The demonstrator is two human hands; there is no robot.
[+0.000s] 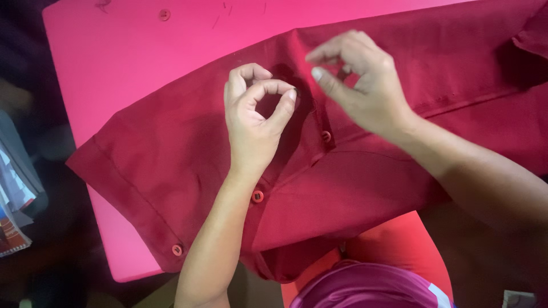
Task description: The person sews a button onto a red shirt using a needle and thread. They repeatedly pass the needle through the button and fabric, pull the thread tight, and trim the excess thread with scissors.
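The dark red shirt (342,188) lies spread on the pink bench (142,51). Above its button placket, the left hand (254,117) pinches thumb to forefinger, seemingly on thread; the right hand (359,80) pinches likewise just beside. Draw the stitch taut, evenly.

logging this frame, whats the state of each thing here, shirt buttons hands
shirt: spread flat on the pink table, placket open
shirt buttons: undone
loose button: lying on the table
left hand: fingertips pinched together
right hand: fingers curled, pinching above the shirt
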